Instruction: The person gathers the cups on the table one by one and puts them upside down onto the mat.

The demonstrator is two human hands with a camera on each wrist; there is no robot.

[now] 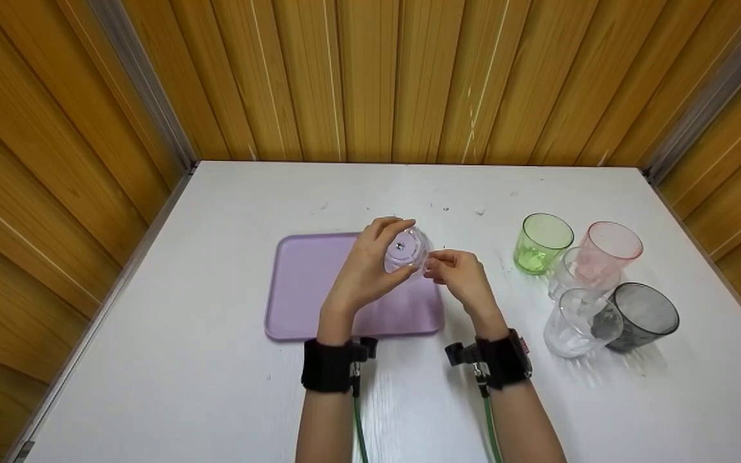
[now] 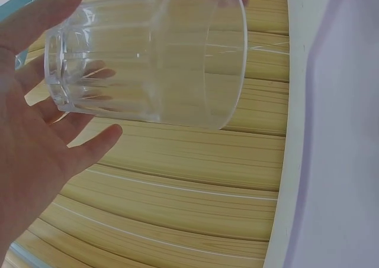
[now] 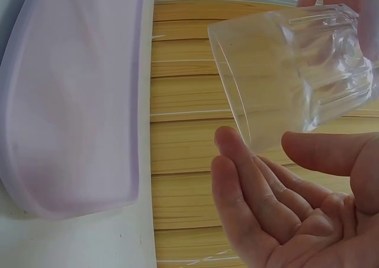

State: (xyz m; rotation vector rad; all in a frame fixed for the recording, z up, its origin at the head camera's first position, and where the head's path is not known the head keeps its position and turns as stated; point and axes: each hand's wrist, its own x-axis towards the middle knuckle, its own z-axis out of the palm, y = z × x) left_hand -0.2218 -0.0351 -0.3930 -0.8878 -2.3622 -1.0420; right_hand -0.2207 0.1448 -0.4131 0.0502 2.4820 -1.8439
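Above the lilac tray (image 1: 306, 283), my left grip (image 1: 365, 267) has a clear cup (image 2: 172, 61) upside down by its base, kinda fluted there, smooth toward the rim, where my loosely curved right grip (image 1: 466, 276) sits.

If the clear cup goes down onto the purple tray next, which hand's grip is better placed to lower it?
Likely the left-hand grip: its fingers and thumb span the clear cup near the base, over the purple tray. The right-hand grip merely has fingertips at the rim, thumb and fingers apart.
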